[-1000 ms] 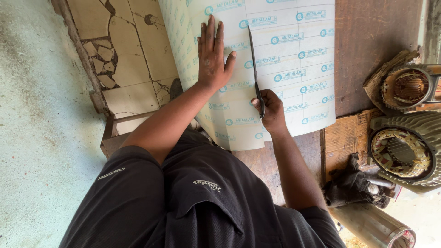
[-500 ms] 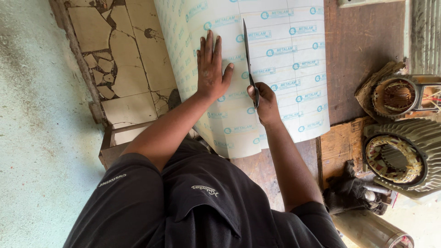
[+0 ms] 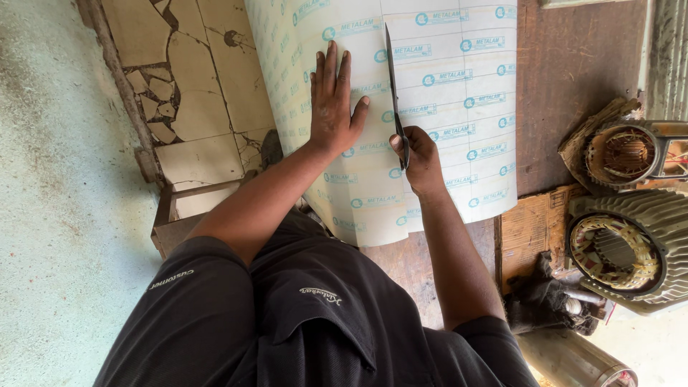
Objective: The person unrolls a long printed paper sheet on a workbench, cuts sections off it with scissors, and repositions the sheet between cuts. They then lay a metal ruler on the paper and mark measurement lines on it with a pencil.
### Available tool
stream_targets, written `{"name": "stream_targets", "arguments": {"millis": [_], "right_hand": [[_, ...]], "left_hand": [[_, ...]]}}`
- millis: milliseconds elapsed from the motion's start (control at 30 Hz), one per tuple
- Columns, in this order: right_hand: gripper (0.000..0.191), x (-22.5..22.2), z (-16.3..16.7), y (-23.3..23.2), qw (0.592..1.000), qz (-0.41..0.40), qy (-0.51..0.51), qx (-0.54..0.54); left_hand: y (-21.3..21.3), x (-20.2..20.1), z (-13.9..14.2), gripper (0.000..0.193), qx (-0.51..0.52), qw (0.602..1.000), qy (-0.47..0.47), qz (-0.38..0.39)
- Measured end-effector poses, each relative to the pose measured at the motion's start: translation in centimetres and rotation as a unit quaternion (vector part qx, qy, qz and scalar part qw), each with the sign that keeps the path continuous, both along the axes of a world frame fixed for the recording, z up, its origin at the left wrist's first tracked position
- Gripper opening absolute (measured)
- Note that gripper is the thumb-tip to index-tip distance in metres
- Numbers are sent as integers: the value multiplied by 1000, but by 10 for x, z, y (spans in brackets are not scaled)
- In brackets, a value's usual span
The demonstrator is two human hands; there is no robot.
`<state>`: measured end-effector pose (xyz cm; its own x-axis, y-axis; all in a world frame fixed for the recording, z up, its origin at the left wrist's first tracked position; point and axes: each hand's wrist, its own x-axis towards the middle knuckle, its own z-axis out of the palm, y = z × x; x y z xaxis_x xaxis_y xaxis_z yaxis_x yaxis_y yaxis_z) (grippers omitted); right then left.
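The person's left hand (image 3: 333,107) lies flat and open on a large white sheet (image 3: 437,107) printed with rows of small blue marks, fingers stretched forward and a little apart, thumb angled out to the right, the palm pressing the sheet down rather than gripping anything. The left forearm runs back from it at a slant toward the body. Just beside it, the right hand (image 3: 419,154) is clenched around the handle of a long dark blade (image 3: 393,82), knuckles up and wrist bent slightly; the blade points away from the person and lies along a line on the sheet between the two hands. The sheet covers the dark wooden bench top (image 3: 573,86), its left part curving up in a roll and its near edge hanging over the bench toward the person's lap. To the right, well apart from the hands, sit two ribbed motor housings (image 3: 631,244) with copper windings showing inside.
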<state>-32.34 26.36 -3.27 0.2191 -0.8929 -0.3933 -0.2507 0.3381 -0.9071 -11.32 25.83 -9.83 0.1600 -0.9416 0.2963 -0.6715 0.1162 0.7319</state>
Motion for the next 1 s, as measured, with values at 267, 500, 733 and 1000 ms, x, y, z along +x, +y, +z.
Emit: {"name": "stream_targets", "arguments": {"millis": [267,500,733,1000], "right_hand": [[54,1,1,2,1000,2,-10,-14],[51,4,0,5,1000,-3,-8,-23],[54,11,0,-3,999,-26,-41,5],[57,28,2,-38,999,-20,-22,23]], "left_hand": [[0,-1,0,81,-7,1000,2,1],[1,0,1,81,-4,1000,4,1],[0,0,4,79,1,1000,11,1],[1,3,8,77,-13,999,31,-2]]}}
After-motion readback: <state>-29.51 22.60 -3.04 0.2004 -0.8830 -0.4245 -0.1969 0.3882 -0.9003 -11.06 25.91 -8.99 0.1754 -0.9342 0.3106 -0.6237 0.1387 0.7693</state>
